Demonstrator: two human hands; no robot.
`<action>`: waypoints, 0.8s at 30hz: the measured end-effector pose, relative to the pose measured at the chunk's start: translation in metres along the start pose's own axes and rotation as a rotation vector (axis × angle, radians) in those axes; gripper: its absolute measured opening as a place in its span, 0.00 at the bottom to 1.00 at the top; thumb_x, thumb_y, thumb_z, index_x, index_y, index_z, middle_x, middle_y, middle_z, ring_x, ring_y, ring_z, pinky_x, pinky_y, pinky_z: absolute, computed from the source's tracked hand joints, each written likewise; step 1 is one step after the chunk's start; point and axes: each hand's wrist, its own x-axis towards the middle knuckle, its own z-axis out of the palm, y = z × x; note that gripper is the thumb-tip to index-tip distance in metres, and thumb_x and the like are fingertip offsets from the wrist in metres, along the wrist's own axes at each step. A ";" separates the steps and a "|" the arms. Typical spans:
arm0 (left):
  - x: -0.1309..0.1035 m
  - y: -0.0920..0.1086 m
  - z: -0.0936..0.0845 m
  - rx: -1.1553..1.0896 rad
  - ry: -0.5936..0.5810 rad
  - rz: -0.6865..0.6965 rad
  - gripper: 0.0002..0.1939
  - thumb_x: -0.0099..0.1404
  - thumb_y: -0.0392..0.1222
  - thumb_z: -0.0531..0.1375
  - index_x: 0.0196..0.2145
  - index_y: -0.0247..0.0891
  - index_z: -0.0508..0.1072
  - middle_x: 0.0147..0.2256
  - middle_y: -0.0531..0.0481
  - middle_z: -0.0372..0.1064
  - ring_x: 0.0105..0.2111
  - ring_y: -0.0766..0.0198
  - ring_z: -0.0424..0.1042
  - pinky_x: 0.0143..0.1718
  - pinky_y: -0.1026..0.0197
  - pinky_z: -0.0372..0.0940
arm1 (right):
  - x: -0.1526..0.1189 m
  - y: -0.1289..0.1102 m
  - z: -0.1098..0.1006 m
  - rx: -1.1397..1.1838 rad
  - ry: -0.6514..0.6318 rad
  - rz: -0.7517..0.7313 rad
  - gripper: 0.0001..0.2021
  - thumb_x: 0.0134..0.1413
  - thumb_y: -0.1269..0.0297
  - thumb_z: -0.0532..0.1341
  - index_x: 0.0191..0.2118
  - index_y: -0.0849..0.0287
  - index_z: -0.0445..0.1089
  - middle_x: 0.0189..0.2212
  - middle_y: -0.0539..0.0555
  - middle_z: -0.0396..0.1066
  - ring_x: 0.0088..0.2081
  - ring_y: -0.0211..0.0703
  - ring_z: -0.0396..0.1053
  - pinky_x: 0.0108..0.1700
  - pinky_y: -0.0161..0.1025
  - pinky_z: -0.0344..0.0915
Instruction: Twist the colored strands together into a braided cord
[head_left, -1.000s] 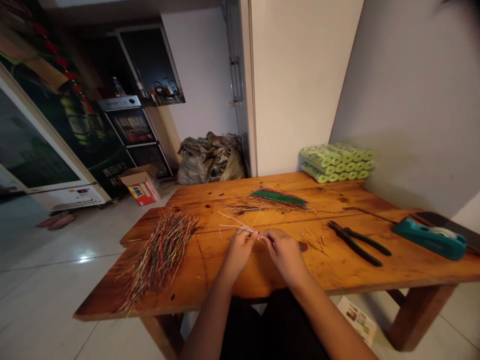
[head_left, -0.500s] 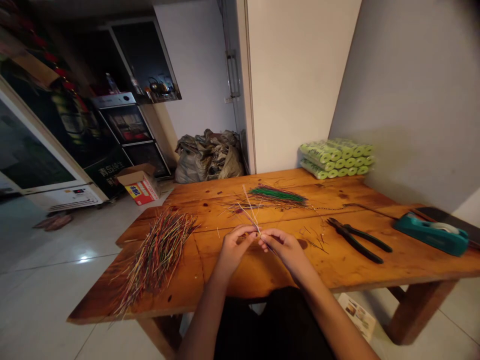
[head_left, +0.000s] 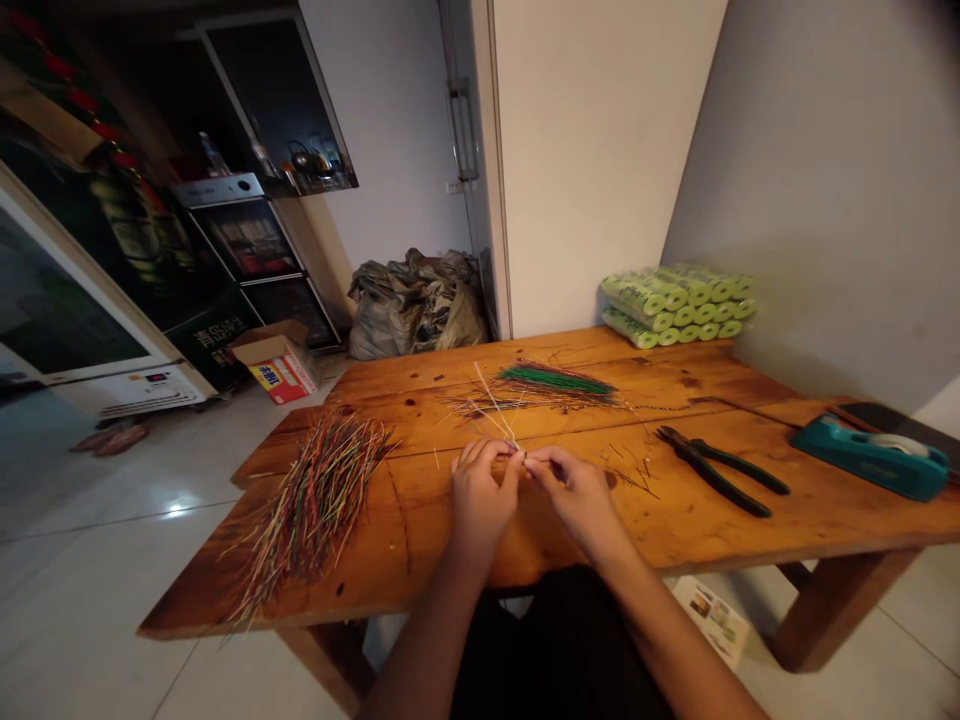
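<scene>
My left hand [head_left: 484, 485] and my right hand [head_left: 574, 492] meet over the near middle of the wooden table [head_left: 450, 590]. Between their fingertips they pinch a few thin wires [head_left: 497, 408], whose pale ends stick up and away to the left. The pinched part is mostly hidden behind the fingers. Beyond the hands lies a bundle of green wires [head_left: 559, 380] with dark reddish ones around it. A loose heap of multicoloured wires [head_left: 322, 500] spreads to the left of my left hand. Short wire offcuts [head_left: 634, 475] lie just right of my right hand.
Black-handled pliers [head_left: 720, 470] rest on the right, jaws pointing away, beside a teal tape dispenser [head_left: 870, 455]. Green-wrapped rolls [head_left: 679, 305] are stacked at the far right. On the floor behind stand a cardboard box [head_left: 277, 362] and a full sack [head_left: 416, 305].
My left hand has turned over the wires and its fingers have moved up to the right, closer against the right fingertips. The pale wire ends have tilted left. The view has shifted slightly.
</scene>
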 end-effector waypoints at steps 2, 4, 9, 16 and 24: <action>-0.001 0.001 0.005 -0.047 0.033 -0.053 0.04 0.56 0.41 0.59 0.25 0.40 0.71 0.28 0.49 0.70 0.34 0.58 0.67 0.40 0.56 0.58 | -0.002 -0.004 -0.001 -0.210 0.082 -0.112 0.08 0.53 0.63 0.54 0.32 0.57 0.69 0.29 0.55 0.72 0.33 0.45 0.68 0.37 0.40 0.61; -0.001 0.000 0.006 -0.166 0.019 -0.123 0.05 0.55 0.42 0.59 0.25 0.40 0.72 0.28 0.48 0.71 0.34 0.59 0.68 0.40 0.57 0.59 | -0.005 -0.007 -0.002 -0.317 0.121 -0.196 0.08 0.55 0.65 0.52 0.34 0.56 0.69 0.32 0.56 0.73 0.36 0.46 0.69 0.39 0.41 0.61; 0.004 -0.007 -0.003 -0.405 -0.089 -0.242 0.04 0.51 0.39 0.61 0.25 0.37 0.75 0.29 0.48 0.73 0.34 0.60 0.70 0.40 0.59 0.62 | -0.007 -0.009 -0.002 -0.380 0.115 -0.239 0.08 0.56 0.65 0.52 0.34 0.56 0.69 0.33 0.55 0.73 0.37 0.46 0.69 0.40 0.41 0.62; 0.005 -0.008 -0.005 -0.368 -0.059 -0.221 0.03 0.49 0.37 0.62 0.24 0.36 0.75 0.25 0.49 0.73 0.29 0.62 0.70 0.37 0.60 0.63 | -0.006 -0.007 0.000 -0.376 0.114 -0.285 0.09 0.56 0.65 0.52 0.33 0.56 0.70 0.31 0.54 0.72 0.36 0.45 0.69 0.38 0.40 0.63; 0.002 -0.014 -0.001 -0.463 0.025 -0.271 0.05 0.50 0.40 0.62 0.26 0.36 0.75 0.27 0.50 0.73 0.30 0.64 0.70 0.38 0.61 0.63 | 0.000 0.009 0.003 0.049 0.042 -0.039 0.11 0.53 0.58 0.55 0.36 0.58 0.70 0.32 0.53 0.73 0.34 0.42 0.69 0.38 0.38 0.64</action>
